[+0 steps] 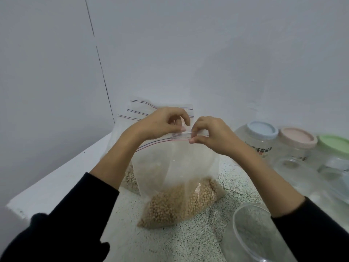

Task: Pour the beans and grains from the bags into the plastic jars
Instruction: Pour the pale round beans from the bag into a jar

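A clear zip bag [181, 167] stands upright on the speckled counter [188, 241], its bottom filled with tan round beans [177, 203]. My left hand [162, 123] and my right hand [211, 133] both pinch the bag's zip strip at the top, fingertips almost touching each other. Behind it lean more zip bags [132, 114], one holding pale grains low down. An open, lidless clear plastic jar [251, 233] stands at the front right, partly under my right forearm.
Three clear jars stand at the right: one with a blue lid [262, 129], one with a pink lid [298, 137], one with a green lid [334, 142]. White walls close the back and left. The counter's left edge runs diagonally.
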`<move>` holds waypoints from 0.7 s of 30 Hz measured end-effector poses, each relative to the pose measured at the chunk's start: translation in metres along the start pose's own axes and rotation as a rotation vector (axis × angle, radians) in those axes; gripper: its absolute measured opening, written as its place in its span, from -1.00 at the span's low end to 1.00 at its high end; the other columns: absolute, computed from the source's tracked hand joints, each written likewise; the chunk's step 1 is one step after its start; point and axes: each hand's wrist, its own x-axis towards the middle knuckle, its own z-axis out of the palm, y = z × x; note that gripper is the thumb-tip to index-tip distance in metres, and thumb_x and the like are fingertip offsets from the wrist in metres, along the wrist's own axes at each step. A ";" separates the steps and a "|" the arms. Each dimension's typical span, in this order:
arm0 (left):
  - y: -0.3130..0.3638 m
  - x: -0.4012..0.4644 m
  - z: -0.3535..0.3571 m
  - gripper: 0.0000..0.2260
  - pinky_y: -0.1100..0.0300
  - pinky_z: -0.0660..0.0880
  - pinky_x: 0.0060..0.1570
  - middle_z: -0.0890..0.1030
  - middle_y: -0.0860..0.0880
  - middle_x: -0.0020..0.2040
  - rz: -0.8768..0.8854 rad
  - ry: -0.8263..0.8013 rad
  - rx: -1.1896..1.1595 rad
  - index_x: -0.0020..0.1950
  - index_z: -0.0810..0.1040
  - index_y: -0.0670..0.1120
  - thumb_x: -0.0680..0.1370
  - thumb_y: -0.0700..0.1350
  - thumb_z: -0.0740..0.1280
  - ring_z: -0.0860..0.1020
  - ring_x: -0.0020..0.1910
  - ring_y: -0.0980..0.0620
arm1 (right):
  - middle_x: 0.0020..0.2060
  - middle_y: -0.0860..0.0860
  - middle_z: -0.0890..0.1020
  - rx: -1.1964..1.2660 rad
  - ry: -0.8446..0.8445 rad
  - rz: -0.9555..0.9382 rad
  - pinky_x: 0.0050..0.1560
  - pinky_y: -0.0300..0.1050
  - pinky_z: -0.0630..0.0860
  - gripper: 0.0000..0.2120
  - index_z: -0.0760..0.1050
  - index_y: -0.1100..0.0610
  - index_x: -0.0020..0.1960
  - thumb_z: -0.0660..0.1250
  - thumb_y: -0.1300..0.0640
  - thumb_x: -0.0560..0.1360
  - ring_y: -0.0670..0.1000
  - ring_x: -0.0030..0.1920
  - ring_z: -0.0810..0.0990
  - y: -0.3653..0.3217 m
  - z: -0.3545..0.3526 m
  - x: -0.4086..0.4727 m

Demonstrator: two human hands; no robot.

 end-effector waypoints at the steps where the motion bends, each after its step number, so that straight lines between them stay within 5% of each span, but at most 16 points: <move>1: 0.003 -0.002 0.000 -0.95 0.29 0.41 -0.15 0.58 0.03 -0.24 -0.002 -0.046 0.022 -0.03 0.61 -0.09 0.54 -0.17 0.38 0.49 -0.24 0.10 | -0.14 -0.01 0.60 0.019 -0.008 0.019 0.11 0.08 0.41 -0.87 0.62 0.16 -0.19 0.50 0.11 0.37 0.06 -0.03 0.53 0.001 -0.001 0.001; 3: 0.007 -0.006 -0.002 -0.89 0.33 0.41 -0.20 0.58 0.09 -0.20 -0.057 -0.157 0.152 -0.02 0.61 -0.03 0.48 -0.05 0.44 0.50 -0.27 0.17 | -0.22 0.00 0.58 0.037 -0.011 0.012 0.04 0.06 0.43 -0.86 0.62 0.18 -0.20 0.51 0.12 0.37 0.05 -0.11 0.53 -0.001 -0.002 0.003; 5: 0.006 -0.009 -0.002 -0.84 0.33 0.44 -0.31 0.50 0.09 -0.33 -0.103 -0.219 0.236 -0.07 0.61 -0.06 0.41 -0.17 0.51 0.50 -0.40 0.19 | -0.18 0.00 0.61 0.002 -0.069 0.015 -0.01 -0.02 0.44 -0.84 0.62 0.15 -0.18 0.53 0.09 0.34 0.02 -0.13 0.52 -0.001 -0.003 0.003; 9: -0.002 -0.012 -0.011 -0.84 0.21 0.55 -0.32 0.39 0.10 -0.51 -0.076 -0.139 0.177 -0.18 0.63 -0.17 0.38 -0.40 0.46 0.51 -0.44 0.10 | -0.22 -0.07 0.65 -0.051 -0.224 0.135 0.03 -0.04 0.49 -0.89 0.61 0.06 -0.22 0.54 0.13 0.33 -0.02 -0.11 0.57 0.012 -0.019 0.002; 15: -0.005 -0.015 -0.021 -0.79 0.25 0.51 -0.32 0.43 0.06 -0.49 -0.079 -0.067 0.120 -0.26 0.61 -0.13 0.37 -0.43 0.46 0.50 -0.46 0.11 | -0.43 -0.10 0.58 -0.090 -0.230 0.185 -0.10 -0.08 0.46 -0.79 0.54 0.00 -0.37 0.59 0.08 0.25 -0.05 -0.26 0.54 0.019 -0.052 -0.006; 21: -0.007 -0.018 -0.017 -0.78 0.32 0.47 -0.29 0.49 0.15 -0.50 -0.095 -0.063 0.117 -0.25 0.61 -0.05 0.37 -0.38 0.49 0.50 -0.38 0.12 | -0.37 0.09 0.64 0.019 -0.191 0.276 -0.14 -0.11 0.46 -0.79 0.57 0.02 -0.41 0.59 0.18 0.27 0.00 -0.29 0.55 0.044 -0.071 -0.024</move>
